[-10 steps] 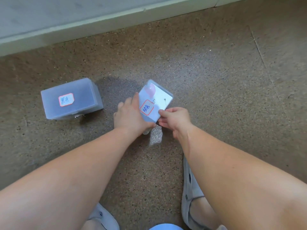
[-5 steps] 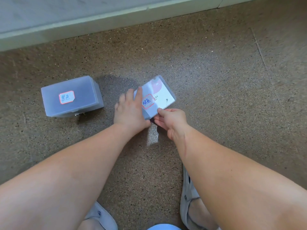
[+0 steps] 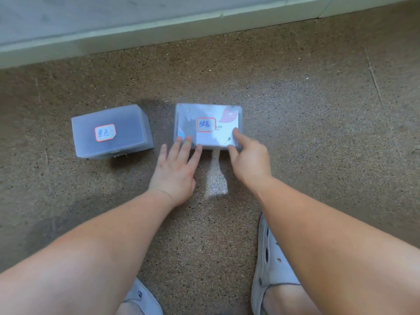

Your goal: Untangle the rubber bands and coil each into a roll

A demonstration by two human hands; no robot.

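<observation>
Two frosted plastic boxes with red-bordered handwritten labels lie on the speckled brown floor. The right box [image 3: 208, 126] lies flat, lid up, with a white card showing through it. My left hand [image 3: 176, 169] has straight fingers whose tips touch the box's near left edge. My right hand [image 3: 248, 159] touches the box's near right corner with forefinger and thumb. The left box [image 3: 111, 133] sits apart from both hands. No rubber bands are visible; the boxes' contents are hidden.
A pale wall base [image 3: 159, 30] runs along the far side of the floor. My two feet in white shoes [image 3: 270, 267] stand near the bottom edge. A floor seam [image 3: 375, 80] runs at the right.
The right box, held tilted up between both hands before, now lies flat on the floor. Both hands have loosened and only touch its near edge.
</observation>
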